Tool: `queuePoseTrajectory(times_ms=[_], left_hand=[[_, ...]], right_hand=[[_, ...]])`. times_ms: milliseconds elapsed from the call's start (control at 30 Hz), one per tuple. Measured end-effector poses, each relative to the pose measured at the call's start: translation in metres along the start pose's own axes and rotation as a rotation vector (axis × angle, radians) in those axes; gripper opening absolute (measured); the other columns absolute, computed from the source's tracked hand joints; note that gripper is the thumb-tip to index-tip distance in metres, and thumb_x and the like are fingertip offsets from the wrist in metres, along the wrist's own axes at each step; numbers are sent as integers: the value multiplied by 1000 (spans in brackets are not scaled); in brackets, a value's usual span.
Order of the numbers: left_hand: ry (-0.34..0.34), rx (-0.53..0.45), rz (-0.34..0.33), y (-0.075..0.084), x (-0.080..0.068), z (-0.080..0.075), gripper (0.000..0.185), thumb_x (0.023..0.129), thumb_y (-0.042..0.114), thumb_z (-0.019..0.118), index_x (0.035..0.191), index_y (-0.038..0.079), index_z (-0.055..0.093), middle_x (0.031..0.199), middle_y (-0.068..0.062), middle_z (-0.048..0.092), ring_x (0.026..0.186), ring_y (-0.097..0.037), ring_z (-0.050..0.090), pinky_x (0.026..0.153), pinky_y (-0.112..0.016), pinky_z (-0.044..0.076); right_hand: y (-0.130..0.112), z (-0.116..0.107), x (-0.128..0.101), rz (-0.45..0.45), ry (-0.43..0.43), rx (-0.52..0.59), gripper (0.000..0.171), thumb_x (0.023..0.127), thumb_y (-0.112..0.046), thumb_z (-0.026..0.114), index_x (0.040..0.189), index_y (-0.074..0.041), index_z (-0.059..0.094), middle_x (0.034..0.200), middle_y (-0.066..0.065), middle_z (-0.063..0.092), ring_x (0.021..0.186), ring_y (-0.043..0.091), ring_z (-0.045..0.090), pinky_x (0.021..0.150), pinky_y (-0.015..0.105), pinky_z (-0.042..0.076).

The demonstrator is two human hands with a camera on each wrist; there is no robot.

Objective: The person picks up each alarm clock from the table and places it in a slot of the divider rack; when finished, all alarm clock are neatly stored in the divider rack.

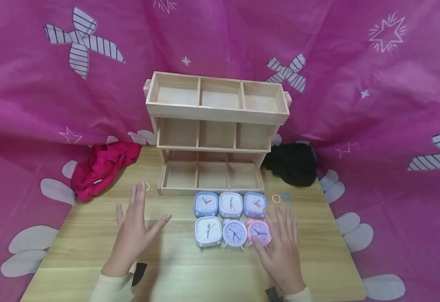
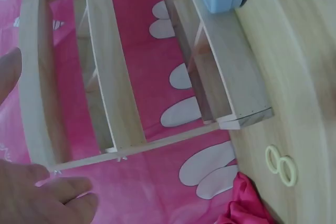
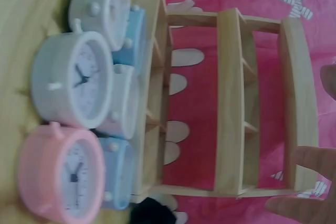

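In the head view, small alarm clocks stand in two rows on the table. The back row has a blue square clock point(image 1: 206, 204), a white square clock point(image 1: 231, 204) and a periwinkle square clock point(image 1: 255, 204). In front are another white square clock point(image 1: 208, 231), a pale round clock point(image 1: 234, 233) and a pink round clock point(image 1: 260, 230). My left hand point(image 1: 132, 230), fingers spread, hovers left of the clocks and holds nothing. My right hand point(image 1: 282, 247) is also spread and empty, its thumb overlapping the pink clock in this view.
Behind the clocks stands a three-tier wooden rack point(image 1: 216, 111) with bare compartments. A red cloth point(image 1: 104, 167) lies at left, a black cloth point(image 1: 293, 163) at right. Small rings lie on the table: pale yellow point(image 2: 287, 171) at left, beige point(image 1: 276, 199) and blue point(image 1: 286, 197) at right.
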State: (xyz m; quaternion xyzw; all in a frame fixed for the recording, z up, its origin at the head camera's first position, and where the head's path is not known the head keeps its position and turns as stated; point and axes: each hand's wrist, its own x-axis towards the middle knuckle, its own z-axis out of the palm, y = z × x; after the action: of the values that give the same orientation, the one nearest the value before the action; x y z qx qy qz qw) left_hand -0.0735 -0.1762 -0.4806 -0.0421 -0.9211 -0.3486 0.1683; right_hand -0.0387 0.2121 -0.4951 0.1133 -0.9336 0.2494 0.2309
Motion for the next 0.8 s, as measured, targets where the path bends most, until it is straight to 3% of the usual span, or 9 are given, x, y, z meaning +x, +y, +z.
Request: queuePoseTrajectory(times_ms=[100, 233, 333, 433, 533, 667, 800], left_hand=[[12, -82, -10, -11, 24, 1, 127, 84, 32, 91, 174, 22, 2, 178, -22, 16, 164, -48, 15, 127, -84, 7], [50, -209, 19, -33, 71, 4, 141, 78, 20, 98, 173, 29, -6, 181, -13, 11, 165, -45, 17, 128, -77, 22], [61, -306, 34, -49, 111, 8, 151, 74, 14, 100, 171, 37, -13, 182, 1, -1, 168, -33, 9, 133, -69, 21], [63, -368, 28, -57, 147, 12, 155, 72, 12, 101, 170, 39, -16, 181, 7, -5, 169, -25, 3, 137, -62, 16], [47, -395, 11, -62, 177, 15, 155, 73, 12, 101, 169, 41, -17, 181, 6, -4, 168, -22, 3, 139, -57, 14], [-11, -429, 6, -67, 206, 20, 155, 73, 9, 100, 167, 44, -19, 182, 3, -5, 168, -21, -1, 139, -56, 13], [-60, -476, -20, -71, 221, 24, 155, 72, 6, 100, 168, 46, -15, 182, 3, -7, 168, -27, -2, 138, -60, 13]], right_hand=[[4, 4, -7, 12, 11, 4, 80, 90, -36, 81, 161, -17, 50, 168, 27, 39, 157, 58, 25, 138, 61, 2], [14, 12, -18, 62, -25, 30, 94, 83, -39, 89, 164, -20, 45, 168, 29, 36, 160, 56, 21, 139, 56, -1], [26, 18, -26, 105, -72, 42, 107, 75, -42, 95, 166, -23, 42, 170, 28, 34, 160, 56, 20, 137, 65, 2], [39, 24, -32, 140, -115, 44, 114, 70, -42, 99, 166, -24, 41, 168, 28, 37, 157, 56, 26, 127, 81, 17], [49, 31, -38, 168, -150, 64, 115, 67, -37, 102, 164, -20, 43, 165, 26, 41, 152, 54, 36, 116, 86, 31], [57, 42, -42, 251, -210, 142, 113, 67, -27, 102, 164, -18, 44, 165, 20, 43, 148, 49, 43, 114, 81, 39], [59, 54, -46, 345, -271, 203, 111, 69, -22, 99, 164, -24, 43, 170, 17, 37, 149, 52, 42, 114, 78, 43]])
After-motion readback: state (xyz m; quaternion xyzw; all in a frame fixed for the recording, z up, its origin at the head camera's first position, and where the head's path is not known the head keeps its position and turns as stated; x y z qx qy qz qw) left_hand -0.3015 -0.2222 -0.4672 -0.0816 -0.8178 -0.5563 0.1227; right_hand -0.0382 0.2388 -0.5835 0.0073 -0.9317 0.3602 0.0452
